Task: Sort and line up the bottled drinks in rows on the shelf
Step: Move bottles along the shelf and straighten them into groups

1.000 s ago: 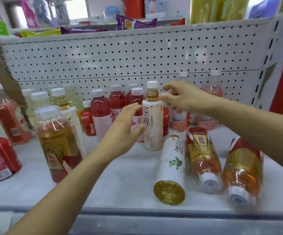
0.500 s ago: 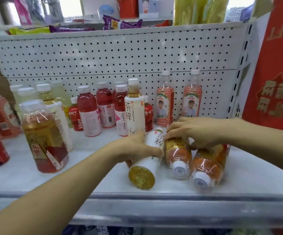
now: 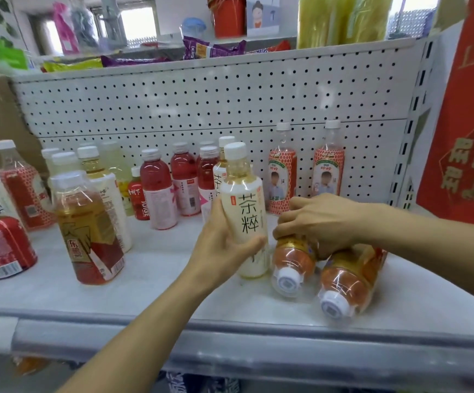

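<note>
1. Head view: left hand [image 3: 221,245], fingers wrapped round the white tea bottle [image 3: 245,214], holds it upright at shelf [image 3: 145,282] centre.
2. Bottle: white cap, amber neck, cream label, black characters.
3. Right hand [image 3: 320,222], at 3 o'clock of it, fingers clamped on a lying amber bottle [image 3: 292,265], cap toward camera.
4. Second lying amber bottle [image 3: 349,282] just beside, at 4 o'clock.
</note>
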The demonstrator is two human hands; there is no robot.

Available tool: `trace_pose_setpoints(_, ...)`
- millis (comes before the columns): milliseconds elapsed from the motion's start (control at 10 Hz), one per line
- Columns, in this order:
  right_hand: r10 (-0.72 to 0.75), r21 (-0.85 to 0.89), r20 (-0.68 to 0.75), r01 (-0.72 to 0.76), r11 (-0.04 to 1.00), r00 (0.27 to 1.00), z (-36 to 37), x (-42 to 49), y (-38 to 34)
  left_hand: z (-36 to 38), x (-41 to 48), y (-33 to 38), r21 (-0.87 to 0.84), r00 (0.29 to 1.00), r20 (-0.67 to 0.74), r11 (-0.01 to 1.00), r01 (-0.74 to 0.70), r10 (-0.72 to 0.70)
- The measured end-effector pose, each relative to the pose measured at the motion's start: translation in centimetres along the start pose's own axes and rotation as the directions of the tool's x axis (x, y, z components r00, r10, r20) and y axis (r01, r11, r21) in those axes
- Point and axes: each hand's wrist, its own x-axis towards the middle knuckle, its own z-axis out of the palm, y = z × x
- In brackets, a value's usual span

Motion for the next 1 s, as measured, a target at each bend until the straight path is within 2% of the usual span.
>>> trace_pose_setpoints(100, 0.058, 0.028, -0.056, -0.056, 0.998, 0.997, -2.7, -1.9, -0.8, 0.5, 0.5, -0.6, -0.033, 1.000, -0.001, 0.999, 0.009, -0.009)
trace_pose_setpoints(200, 0.260, 0.204, -0.082, -0.240, 0.949, 0.962, -3.7, -2.5, 0.0, 1.0, 1.5, -1.1, -0.027, 1.000, 0.000, 0.999, 0.018, -0.018)
trace_pose_setpoints(300, 0.394, 0.643, -0.101, -0.242, 0.727, 0.914, -2.9, -1.9, 0.8, 1.8, 2.3, -1.5, -0.021, 0.999, -0.016, 0.999, 0.031, -0.032)
trace_pose_setpoints(400, 0.483, 0.801, 0.005, -0.292, 0.522, 0.875, -2.2, -0.9, 0.8, 2.4, 2.8, -2.0, -0.032, 0.998, -0.044, 0.999, 0.038, -0.039)
trace_pose_setpoints(500, 0.506, 0.824, 0.069, -0.335, 0.457, 0.860, -1.9, -0.5, 0.6, 2.8, 2.9, -2.3, -0.052, 0.997, -0.064, 0.998, 0.042, -0.045)
trace_pose_setpoints(700, 0.450, 0.727, 0.167, -0.418, 0.545, 0.877, -3.0, -3.8, 0.3, 3.2, 2.8, -2.9, -0.012, 0.996, -0.064, 0.998, 0.056, -0.057)
trace_pose_setpoints(800, 0.372, 0.703, 0.206, -0.401, 0.587, 0.905, -4.6, -8.3, -0.6, 3.4, 1.8, -1.3, 0.196, 0.971, -0.229, 0.980, -0.028, 0.073)
trace_pose_setpoints(900, 0.283, 0.534, 0.332, -0.427, 0.730, 0.900, -5.6, -11.9, -2.2, 4.6, 0.0, 2.1, 0.352, 0.854, -0.286, 0.876, -0.329, 0.435)
trace_pose_setpoints(1000, 0.273, 0.260, 0.324, -0.363, 0.895, 0.906, -4.1, -12.6, -4.0, 7.1, -0.4, 4.3, 0.211, 0.935, -0.077, 0.922, -0.324, 0.346)
